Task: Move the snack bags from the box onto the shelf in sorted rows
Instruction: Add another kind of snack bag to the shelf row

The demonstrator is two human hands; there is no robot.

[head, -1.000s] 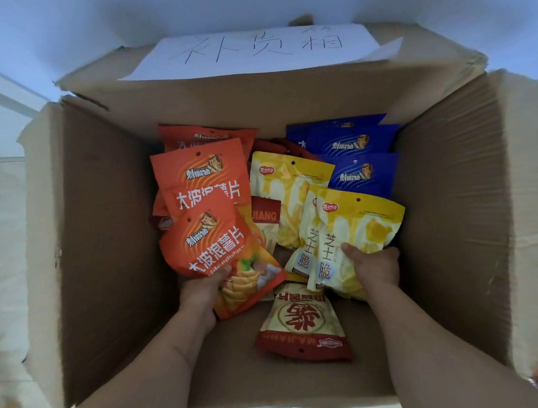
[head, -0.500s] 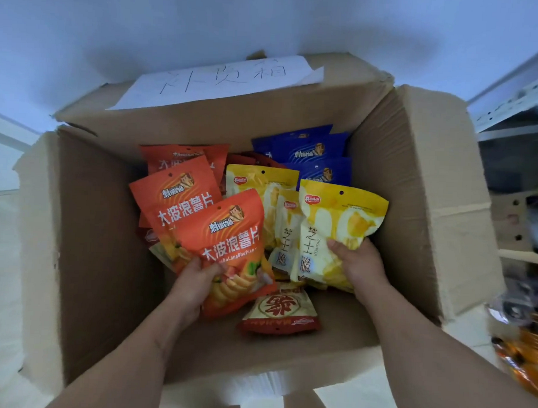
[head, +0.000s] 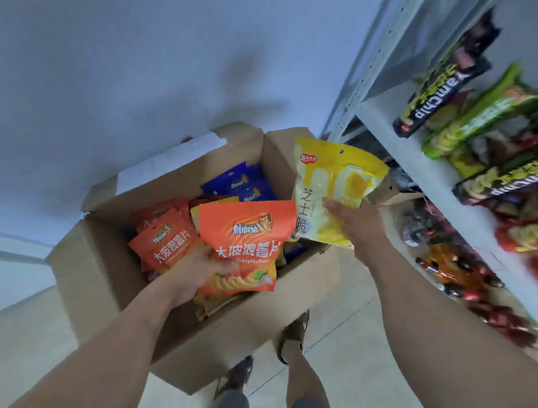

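Note:
My left hand [head: 195, 271] grips an orange chip bag [head: 245, 233] by its lower edge, held above the open cardboard box [head: 107, 259]. My right hand [head: 352, 222] pinches a yellow cheese-snack bag [head: 329, 181] lifted over the box's right wall, toward the shelf [head: 415, 160]. Inside the box lie more orange bags [head: 165, 246] at the left and blue bags [head: 241, 184] at the back.
The white metal shelf stands at the right, holding black YamChip bags [head: 439, 84], green bags [head: 478, 119] and red bags [head: 523, 234]. A lower level holds dark and orange packets [head: 448, 262]. My feet [head: 290, 336] stand on the tiled floor beside the box.
Both hands have lifted their bags up out of the box. The view has swung to the right, bringing the shelf into sight.

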